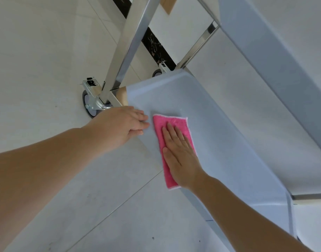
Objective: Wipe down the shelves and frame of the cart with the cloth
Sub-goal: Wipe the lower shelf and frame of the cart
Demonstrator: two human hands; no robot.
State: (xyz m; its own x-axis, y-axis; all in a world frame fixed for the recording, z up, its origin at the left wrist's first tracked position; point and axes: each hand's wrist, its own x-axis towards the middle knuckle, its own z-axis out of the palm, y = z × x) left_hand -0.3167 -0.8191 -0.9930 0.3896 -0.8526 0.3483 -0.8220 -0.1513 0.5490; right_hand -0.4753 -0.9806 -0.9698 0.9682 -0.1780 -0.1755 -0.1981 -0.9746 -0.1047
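I judge I'm in the shelf-wiping step, on the cart's bottom shelf. My right hand lies flat, fingers straight, pressing the pink cloth onto the shelf near its left edge; that grip is wide, holding nothing by curl. My left hand rests on the shelf's left rim just beside the cloth, fingers bent over the edge, and I cannot tell whether they truly clamp it or only steady it.

Next I reckon the cloth must sweep right and toward the far corner, with even pressure, then go on to the steel frame post by the castor.

The upper shelf is cut off at top right and hides the bottom shelf's right side. The near end runs under my right forearm, so I can't judge any dirt there.
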